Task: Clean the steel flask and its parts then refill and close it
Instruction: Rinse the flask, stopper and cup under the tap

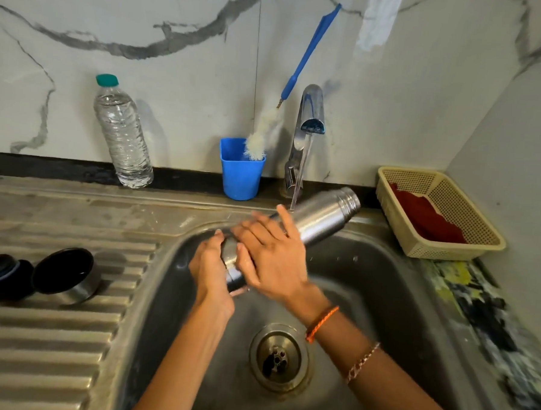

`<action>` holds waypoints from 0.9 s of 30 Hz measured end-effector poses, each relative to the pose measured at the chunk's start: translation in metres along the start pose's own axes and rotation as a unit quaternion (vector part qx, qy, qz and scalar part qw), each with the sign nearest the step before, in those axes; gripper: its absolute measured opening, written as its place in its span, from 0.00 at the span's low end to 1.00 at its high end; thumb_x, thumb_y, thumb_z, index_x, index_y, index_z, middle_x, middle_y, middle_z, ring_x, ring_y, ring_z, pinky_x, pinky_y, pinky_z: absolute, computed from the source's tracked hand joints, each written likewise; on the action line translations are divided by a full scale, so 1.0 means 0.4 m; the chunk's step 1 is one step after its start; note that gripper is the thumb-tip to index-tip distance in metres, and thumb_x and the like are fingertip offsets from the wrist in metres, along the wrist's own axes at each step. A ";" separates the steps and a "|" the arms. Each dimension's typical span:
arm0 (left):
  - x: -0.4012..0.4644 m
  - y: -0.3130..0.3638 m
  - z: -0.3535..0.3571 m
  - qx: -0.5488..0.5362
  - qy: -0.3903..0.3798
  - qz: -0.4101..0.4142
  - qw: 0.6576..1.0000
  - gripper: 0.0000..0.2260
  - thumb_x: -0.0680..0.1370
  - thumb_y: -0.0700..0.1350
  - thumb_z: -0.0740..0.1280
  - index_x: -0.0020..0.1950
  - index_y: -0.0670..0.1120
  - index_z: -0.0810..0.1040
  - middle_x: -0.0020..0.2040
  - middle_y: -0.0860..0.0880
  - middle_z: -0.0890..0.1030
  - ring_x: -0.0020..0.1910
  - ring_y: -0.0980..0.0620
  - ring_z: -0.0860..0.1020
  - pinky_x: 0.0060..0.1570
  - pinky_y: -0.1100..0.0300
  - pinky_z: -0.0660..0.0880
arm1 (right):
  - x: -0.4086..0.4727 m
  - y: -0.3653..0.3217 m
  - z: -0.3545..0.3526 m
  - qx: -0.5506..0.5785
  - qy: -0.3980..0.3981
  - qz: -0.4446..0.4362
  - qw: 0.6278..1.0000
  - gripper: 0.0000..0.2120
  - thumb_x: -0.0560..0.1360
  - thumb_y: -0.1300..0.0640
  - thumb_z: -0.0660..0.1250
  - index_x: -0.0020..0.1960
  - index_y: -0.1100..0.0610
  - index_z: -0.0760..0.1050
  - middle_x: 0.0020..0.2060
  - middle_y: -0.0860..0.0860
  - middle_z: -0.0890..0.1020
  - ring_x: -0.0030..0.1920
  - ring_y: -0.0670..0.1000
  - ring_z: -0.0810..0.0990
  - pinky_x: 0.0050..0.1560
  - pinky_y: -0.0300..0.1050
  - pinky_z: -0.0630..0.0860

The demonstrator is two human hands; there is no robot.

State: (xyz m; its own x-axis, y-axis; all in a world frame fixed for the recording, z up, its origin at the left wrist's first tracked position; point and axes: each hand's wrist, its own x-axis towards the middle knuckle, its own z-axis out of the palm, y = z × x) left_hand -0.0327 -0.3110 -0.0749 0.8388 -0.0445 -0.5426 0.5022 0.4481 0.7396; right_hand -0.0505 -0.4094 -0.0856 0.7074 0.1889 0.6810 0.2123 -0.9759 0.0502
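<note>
The steel flask [320, 218] lies tilted over the sink basin [368, 288], its open threaded mouth pointing up and right, under a thin stream from the tap [309, 119]. My left hand [211, 267] grips the flask's base end from the left. My right hand [273, 255] lies across the flask's lower body with fingers spread over the steel. On the ribbed drainboard [51, 350] at the left lie the flask's steel cup lid [66, 275] and its black stopper [0, 277], side by side.
A clear water bottle with a green cap [122, 134] stands at the back left. A blue cup [241, 168] holds a blue-handled bottle brush [266, 132] beside the tap. A cream basket [480, 234] with a red cloth [425, 216] sits at the right. The drain [278, 357] is below my forearms.
</note>
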 end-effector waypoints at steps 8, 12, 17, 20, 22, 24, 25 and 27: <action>0.007 0.017 -0.018 0.025 0.005 -0.007 1.000 0.10 0.73 0.53 0.65 0.49 0.48 0.76 0.43 0.46 0.79 0.41 0.48 0.78 0.32 0.58 0.73 | 0.019 0.127 -0.051 -0.040 0.057 0.089 0.994 0.21 0.71 0.48 0.55 0.47 0.60 0.81 0.44 0.56 0.83 0.50 0.55 0.81 0.59 0.48 0.63; -0.011 -0.004 0.019 -0.072 -0.070 -0.102 0.990 0.12 0.76 0.53 0.59 0.41 0.48 0.77 0.37 0.49 0.79 0.39 0.49 0.78 0.34 0.59 0.74 | 0.013 0.006 -0.023 -0.046 0.001 -0.184 0.982 0.26 0.78 0.49 0.46 0.49 0.60 0.81 0.44 0.56 0.84 0.47 0.55 0.81 0.57 0.51 0.67; -0.004 0.035 -0.015 -0.013 -0.053 -0.091 0.994 0.11 0.74 0.54 0.62 0.43 0.46 0.74 0.39 0.44 0.77 0.39 0.47 0.76 0.34 0.55 0.72 | 0.069 0.178 -0.087 -0.122 0.118 -0.032 0.985 0.24 0.77 0.47 0.49 0.49 0.57 0.82 0.47 0.54 0.84 0.54 0.53 0.78 0.60 0.48 0.62; 0.010 0.040 -0.029 0.006 -0.032 -0.055 0.998 0.10 0.73 0.53 0.63 0.44 0.47 0.73 0.42 0.44 0.76 0.41 0.47 0.76 0.33 0.54 0.73 | 0.060 0.185 -0.096 -0.108 0.119 0.149 0.976 0.23 0.72 0.48 0.53 0.50 0.61 0.81 0.48 0.57 0.83 0.57 0.54 0.76 0.63 0.48 0.57; 0.001 0.030 -0.018 0.010 -0.038 -0.064 0.997 0.10 0.74 0.53 0.63 0.44 0.47 0.74 0.42 0.44 0.77 0.41 0.47 0.76 0.34 0.54 0.74 | 0.043 0.115 -0.069 -0.065 0.109 0.092 0.988 0.23 0.72 0.49 0.53 0.51 0.61 0.80 0.49 0.58 0.83 0.59 0.55 0.73 0.64 0.51 0.58; 0.000 0.018 -0.004 -0.004 -0.048 -0.077 0.996 0.11 0.75 0.54 0.61 0.44 0.48 0.76 0.41 0.46 0.79 0.40 0.48 0.78 0.36 0.55 0.75 | 0.018 0.030 -0.041 -0.054 0.036 -0.109 0.992 0.24 0.77 0.50 0.48 0.53 0.60 0.79 0.49 0.57 0.83 0.56 0.55 0.77 0.62 0.53 0.62; 0.000 0.015 0.001 -0.015 -0.054 -0.082 0.995 0.11 0.75 0.54 0.60 0.43 0.48 0.77 0.40 0.48 0.79 0.38 0.49 0.78 0.36 0.56 0.76 | 0.012 0.007 -0.036 -0.066 -0.004 -0.194 0.979 0.26 0.78 0.50 0.46 0.54 0.60 0.79 0.48 0.57 0.83 0.53 0.56 0.80 0.60 0.53 0.64; -0.002 0.023 0.002 -0.013 -0.066 -0.087 0.994 0.11 0.74 0.54 0.60 0.41 0.48 0.77 0.39 0.48 0.79 0.36 0.50 0.77 0.36 0.56 0.75 | 0.035 0.035 -0.050 -0.077 -0.013 -0.234 0.969 0.27 0.79 0.49 0.44 0.52 0.58 0.81 0.46 0.55 0.84 0.49 0.55 0.82 0.55 0.52 0.67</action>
State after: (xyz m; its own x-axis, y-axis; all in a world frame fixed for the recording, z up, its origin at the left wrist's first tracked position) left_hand -0.0286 -0.3077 -0.0673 0.7609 -0.2398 -0.6030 0.6380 0.4458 0.6278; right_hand -0.0513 -0.4227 -0.0607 0.5741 0.6162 0.5392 0.4132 -0.7866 0.4589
